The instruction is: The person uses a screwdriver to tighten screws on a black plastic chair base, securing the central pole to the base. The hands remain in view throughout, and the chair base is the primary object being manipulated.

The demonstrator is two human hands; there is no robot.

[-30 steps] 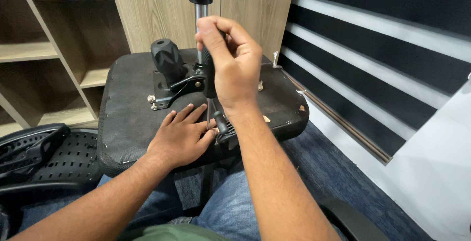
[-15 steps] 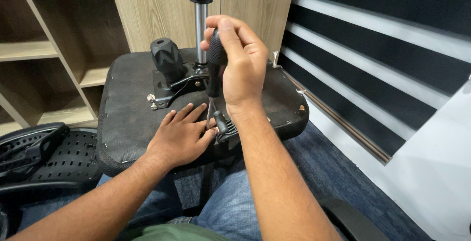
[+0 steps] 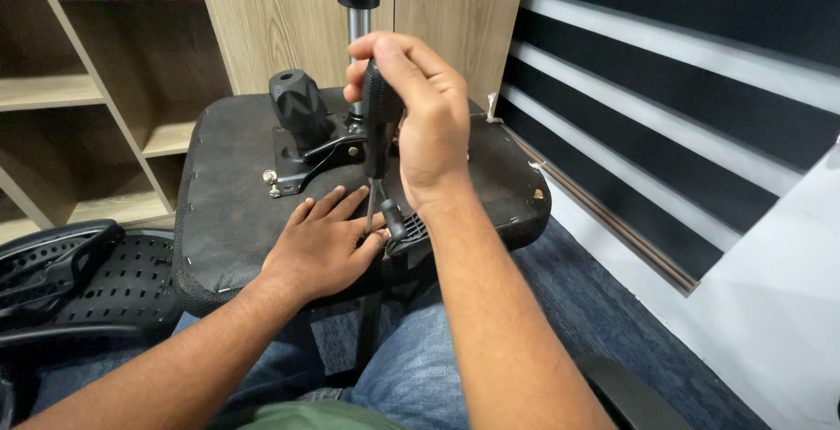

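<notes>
Black-handled steel screwdriver (image 3: 378, 132), judged rigid and light, is gripped by the closed right hand (image 3: 429, 124); left hand (image 3: 319, 246), flat at seven o'clock, is pressed open on the upturned black fabric chair seat (image 3: 227, 176).

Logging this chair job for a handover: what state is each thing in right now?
Seat: upside down, underside facing up.
Screwdriver: upright, tip down at seat.
Right hand: gripping screwdriver handle.
Left hand: flat on seat, fingers by the tip.
Gas cylinder: standing upright.
Backrest: detached, lying beside.
</notes>
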